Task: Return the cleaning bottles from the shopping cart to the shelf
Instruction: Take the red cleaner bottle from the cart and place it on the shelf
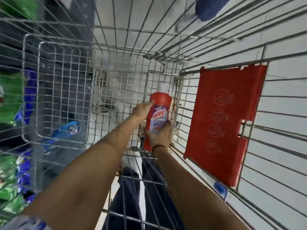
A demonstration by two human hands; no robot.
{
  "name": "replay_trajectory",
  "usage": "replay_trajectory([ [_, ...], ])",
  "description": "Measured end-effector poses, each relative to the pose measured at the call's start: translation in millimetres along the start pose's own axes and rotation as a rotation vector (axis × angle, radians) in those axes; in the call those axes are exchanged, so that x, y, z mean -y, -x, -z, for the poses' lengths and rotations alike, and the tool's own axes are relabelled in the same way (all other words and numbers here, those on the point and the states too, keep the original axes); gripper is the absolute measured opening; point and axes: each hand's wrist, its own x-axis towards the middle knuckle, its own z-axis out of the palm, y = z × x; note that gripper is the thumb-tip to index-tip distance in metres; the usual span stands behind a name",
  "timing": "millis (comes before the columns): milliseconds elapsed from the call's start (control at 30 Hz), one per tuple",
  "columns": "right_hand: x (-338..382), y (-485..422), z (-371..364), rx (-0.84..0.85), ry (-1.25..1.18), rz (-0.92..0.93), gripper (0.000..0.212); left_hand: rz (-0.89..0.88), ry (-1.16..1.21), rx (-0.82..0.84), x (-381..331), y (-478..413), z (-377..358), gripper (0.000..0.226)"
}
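Note:
A red Harpic bathroom cleaner bottle (159, 113) with a white cap lies deep in the wire shopping cart (116, 90), near its right wall. My left hand (142, 109) rests on the bottle's upper left side, fingers against the red shoulder. My right hand (160, 136) wraps around the bottle's lower half from below. Both arms reach down into the cart. The shelf (11, 100) at the far left shows blurred green and blue packs through the cart's wires.
A red plastic flap (224, 123) with round pictograms hangs on the cart's right side. The cart's wire walls rise on all sides. Dark trouser legs (132, 196) show below the cart floor. A blue shape (209, 7) lies on the white tiled floor, upper right.

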Motion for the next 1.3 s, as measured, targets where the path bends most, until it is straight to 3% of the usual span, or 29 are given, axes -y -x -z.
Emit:
replay_trajectory([
  [167, 18.5, 11.2, -1.2, -0.052, 0.037, 0.143, 0.100, -0.016, 0.080, -0.001, -5.3, 7.2, 15.0, 0.048],
  [300, 49.3, 38.6, 12.4, 0.083, -0.059, 0.313, 0.094, -0.122, 0.258, 0.012, -14.9, 36.2, 52.8, 0.039],
  [500, 114.7, 95.1, 42.8, 0.089, -0.127, 0.658, 0.083, -0.321, 0.452, -0.113, -54.9, 99.8, 103.6, 0.038],
  [600, 136.7, 125.5, 55.8, 0.069, -0.244, 0.756, 0.075, -0.407, 0.558, -0.190, -70.6, 136.4, 125.4, 0.023],
  [767, 153.8, 168.2, 68.0, 0.050, -0.280, 0.924, 0.073, -0.536, 0.577, -0.245, -77.5, 198.7, 147.1, 0.021],
  [1300, 160.0, 285.2, 60.1, 0.255, -0.263, 1.190, 0.070, -0.765, 0.705, -0.476, -26.1, 339.0, 196.4, 0.019],
])
